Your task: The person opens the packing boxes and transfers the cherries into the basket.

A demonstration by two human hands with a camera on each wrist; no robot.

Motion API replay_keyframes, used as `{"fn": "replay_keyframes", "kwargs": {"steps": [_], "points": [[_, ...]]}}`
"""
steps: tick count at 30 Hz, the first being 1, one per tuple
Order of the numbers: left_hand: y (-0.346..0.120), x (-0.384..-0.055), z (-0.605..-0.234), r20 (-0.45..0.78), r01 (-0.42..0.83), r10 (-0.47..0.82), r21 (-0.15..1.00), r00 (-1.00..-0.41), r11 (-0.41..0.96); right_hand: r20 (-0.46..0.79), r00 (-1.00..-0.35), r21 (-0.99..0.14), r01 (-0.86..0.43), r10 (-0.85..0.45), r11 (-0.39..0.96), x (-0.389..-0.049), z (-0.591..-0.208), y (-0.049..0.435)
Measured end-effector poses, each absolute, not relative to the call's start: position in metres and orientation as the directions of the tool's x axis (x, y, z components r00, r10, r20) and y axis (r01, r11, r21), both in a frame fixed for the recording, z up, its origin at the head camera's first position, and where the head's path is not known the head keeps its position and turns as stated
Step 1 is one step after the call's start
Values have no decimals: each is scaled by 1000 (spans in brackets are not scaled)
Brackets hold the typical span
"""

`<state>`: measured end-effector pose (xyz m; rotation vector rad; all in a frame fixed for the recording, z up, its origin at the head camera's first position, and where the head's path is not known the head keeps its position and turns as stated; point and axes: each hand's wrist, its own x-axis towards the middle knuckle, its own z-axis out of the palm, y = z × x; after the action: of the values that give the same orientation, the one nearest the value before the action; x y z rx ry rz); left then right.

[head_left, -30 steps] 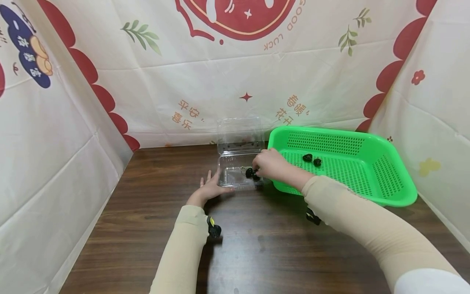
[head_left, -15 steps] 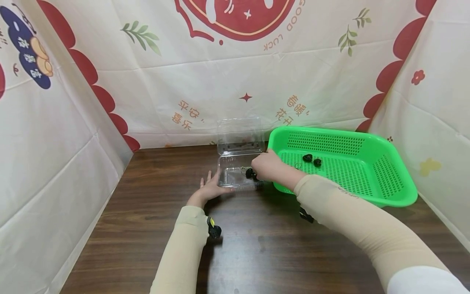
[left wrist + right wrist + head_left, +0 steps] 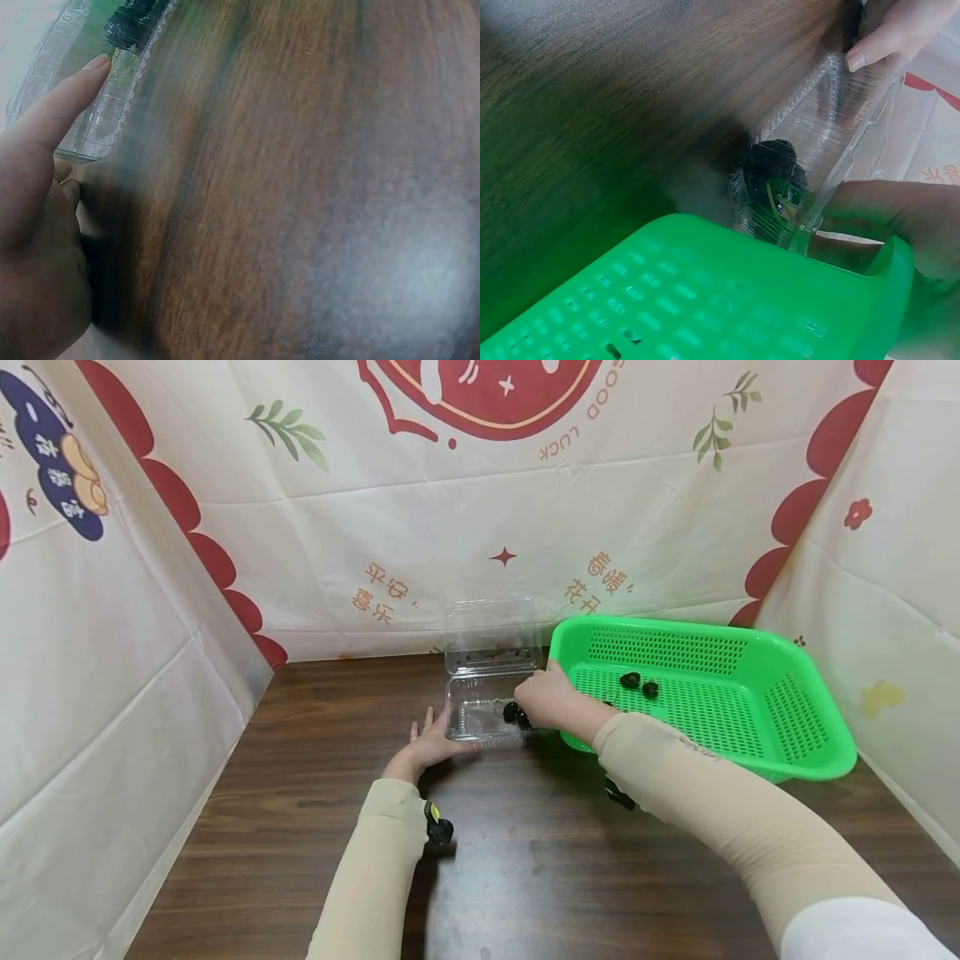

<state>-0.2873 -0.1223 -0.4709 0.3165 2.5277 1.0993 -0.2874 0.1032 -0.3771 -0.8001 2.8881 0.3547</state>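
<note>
Brown tabletop (image 3: 525, 877); dark fruits (image 3: 630, 680) inside green basket (image 3: 834, 710), head view only.

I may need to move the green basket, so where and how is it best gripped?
Probably pinch the green basket by its right-end rim, coming from above: that wall slopes outward to an exposed edge, while the right hand and clear box crowd the left end.

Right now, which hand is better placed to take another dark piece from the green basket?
The right hand, I'd judge: it is beside the green basket, where dark pieces lie. The left hand is farther off, at the left end of the clear box.
</note>
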Motion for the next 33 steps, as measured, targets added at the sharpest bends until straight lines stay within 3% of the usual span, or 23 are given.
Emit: {"fn": "replay_keyframes", "kwargs": {"steps": [21,33], "points": [[-123,-288,-471,-232,65,347,743,-909,666,-181,-858,194,-510,-480,838,-286,-375,96],[-123,-288,-472,-228,76,346,730,-910,679,-61,-859,148,-511,-508,847,-285,-374,95]]}}
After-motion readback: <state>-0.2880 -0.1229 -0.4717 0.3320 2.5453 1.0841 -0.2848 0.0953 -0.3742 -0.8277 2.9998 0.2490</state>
